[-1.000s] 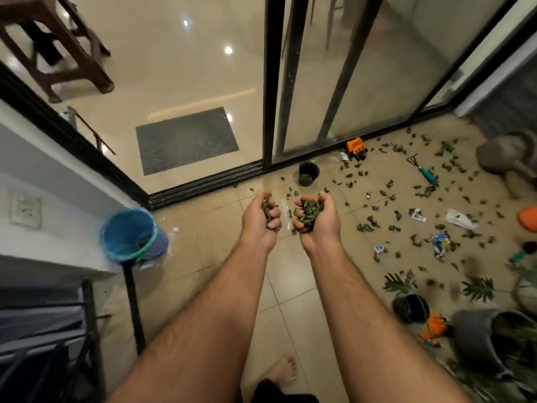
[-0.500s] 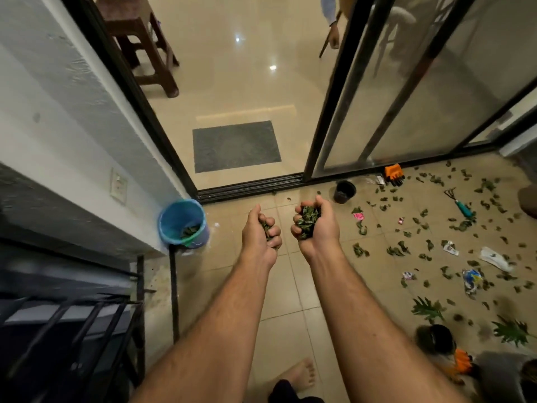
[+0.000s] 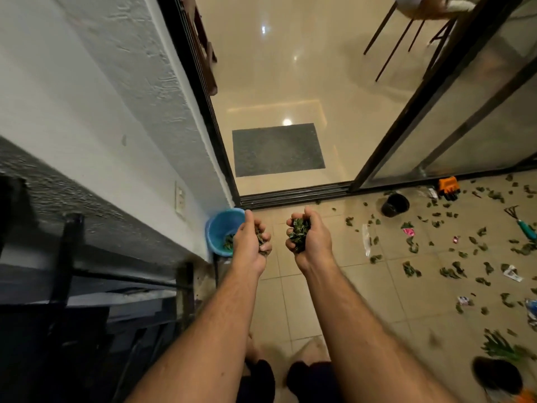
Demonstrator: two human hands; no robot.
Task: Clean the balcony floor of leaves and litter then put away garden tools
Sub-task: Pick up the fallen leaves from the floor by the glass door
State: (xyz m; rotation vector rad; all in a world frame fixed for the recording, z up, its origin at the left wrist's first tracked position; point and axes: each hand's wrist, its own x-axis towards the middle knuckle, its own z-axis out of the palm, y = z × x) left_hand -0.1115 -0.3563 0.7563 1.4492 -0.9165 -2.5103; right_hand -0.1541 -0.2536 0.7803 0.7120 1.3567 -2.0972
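Note:
My left hand (image 3: pixel 250 242) grips a small bunch of dry green leaves, its fingers curled round them. It is just right of the blue bucket (image 3: pixel 221 225), which stands in the corner by the white wall and has a few leaves inside. My right hand (image 3: pixel 312 239) cups a bigger clump of leaves (image 3: pixel 298 234), fingers curled round it, a hand's width to the right of the left. Many loose leaves (image 3: pixel 452 271) and wrappers (image 3: pixel 511 273) lie scattered over the beige tiles on the right. A teal hand rake (image 3: pixel 523 225) lies near the right edge.
A black pot (image 3: pixel 394 205) and an orange tool (image 3: pixel 449 186) sit by the sliding door track (image 3: pixel 293 194). The door stands open onto a room with a grey mat (image 3: pixel 277 148). A dark metal rack (image 3: pixel 72 286) fills the left. Another dark pot (image 3: pixel 495 375) and green fronds (image 3: pixel 498 346) are at the lower right.
I have turned and stepped left toward the corner. The blue bucket has come from well left of my hands to right beside my left hand. Both hands still hold their leaves.

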